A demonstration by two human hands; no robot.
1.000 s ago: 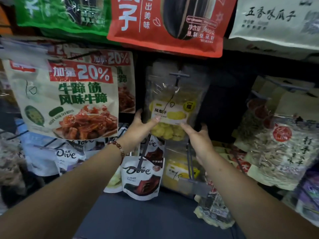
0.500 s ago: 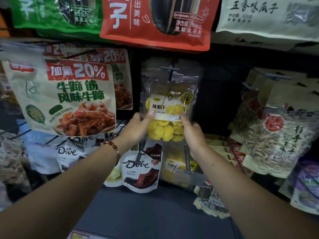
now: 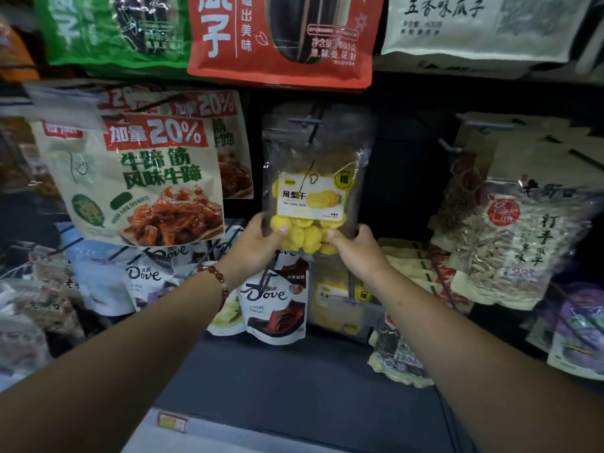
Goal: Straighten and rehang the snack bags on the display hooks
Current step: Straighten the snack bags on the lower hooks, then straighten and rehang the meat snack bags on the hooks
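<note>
Left hand (image 3: 258, 243) and right hand (image 3: 354, 250) each pinch a bottom corner of the clear pineapple bag (image 3: 313, 191) hanging on its hook (image 3: 305, 120); tugging down could tear the hang hole.

A: Change log, head view. Left hand (image 3: 258, 243) has shifted from resting its fingertips against the clear bag of yellow dried fruit (image 3: 312, 191) to a thumb-over pinch at its lower left corner.

B: Right hand (image 3: 354, 248)?

A: Closed in likewise, gripping the lower right corner. The bag, tilted a second ago, now hangs straighter and flatter.
</note>
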